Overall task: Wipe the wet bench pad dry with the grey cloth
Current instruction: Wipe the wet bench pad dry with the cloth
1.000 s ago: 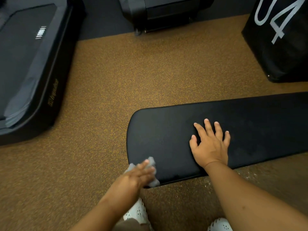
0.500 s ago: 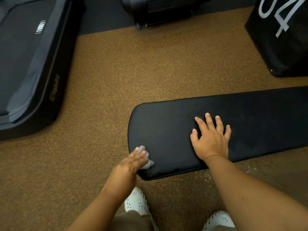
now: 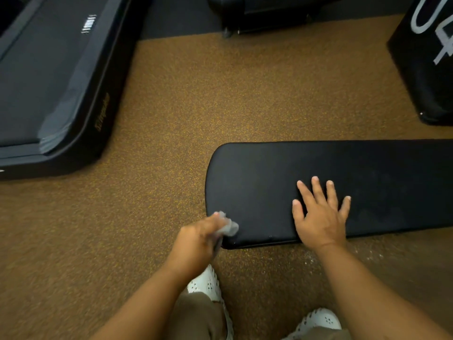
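Head view: a person's left hand (image 3: 196,239) grips the bunched grey cloth (image 3: 228,227) at the near left corner of the black bench pad (image 3: 257,182), while the right hand (image 3: 320,214) lies flat, fingers spread, on the pad. Bunched so small, the cloth may slip off the rounded edge or leave streaks; the resting palm could block the sweep rightward. White shoes (image 3: 207,283) stand below on speckled brown flooring (image 3: 183,106); a treadmill (image 3: 49,82) and a numbered black box (image 3: 426,57) sit well apart.
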`<move>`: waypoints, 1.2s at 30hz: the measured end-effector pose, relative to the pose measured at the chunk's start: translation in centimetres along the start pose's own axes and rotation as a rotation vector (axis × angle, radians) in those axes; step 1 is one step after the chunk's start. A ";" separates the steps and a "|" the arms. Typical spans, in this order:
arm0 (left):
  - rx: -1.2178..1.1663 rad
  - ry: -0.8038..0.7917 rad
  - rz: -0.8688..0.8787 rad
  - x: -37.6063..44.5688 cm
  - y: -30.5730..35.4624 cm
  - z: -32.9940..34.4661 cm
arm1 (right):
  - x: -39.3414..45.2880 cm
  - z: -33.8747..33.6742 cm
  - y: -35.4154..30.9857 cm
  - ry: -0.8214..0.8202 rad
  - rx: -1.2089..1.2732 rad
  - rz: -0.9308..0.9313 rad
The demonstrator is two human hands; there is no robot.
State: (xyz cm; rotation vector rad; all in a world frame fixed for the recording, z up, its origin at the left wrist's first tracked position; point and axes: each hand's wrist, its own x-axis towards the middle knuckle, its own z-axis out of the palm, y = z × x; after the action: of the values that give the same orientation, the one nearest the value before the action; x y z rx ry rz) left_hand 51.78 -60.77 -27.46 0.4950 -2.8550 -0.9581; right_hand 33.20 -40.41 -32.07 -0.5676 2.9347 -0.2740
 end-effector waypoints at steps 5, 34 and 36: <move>-0.233 0.248 -0.372 3.2 -0.2 -1.3 | -0.1 0.4 0.2 0.003 -0.017 -0.010; -1.036 0.131 -0.446 3.2 11.1 1.6 | -0.9 -5.7 0.7 0.153 0.828 0.220; -0.908 0.152 -0.554 4.4 9.2 1.7 | -1.1 -6.0 0.6 0.130 0.826 0.224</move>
State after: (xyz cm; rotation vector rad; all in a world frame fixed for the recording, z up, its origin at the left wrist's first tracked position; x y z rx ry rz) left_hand 44.84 -54.35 -23.36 1.1545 -1.8432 -1.9989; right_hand 32.93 -38.53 -26.23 -0.0950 2.6020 -1.4209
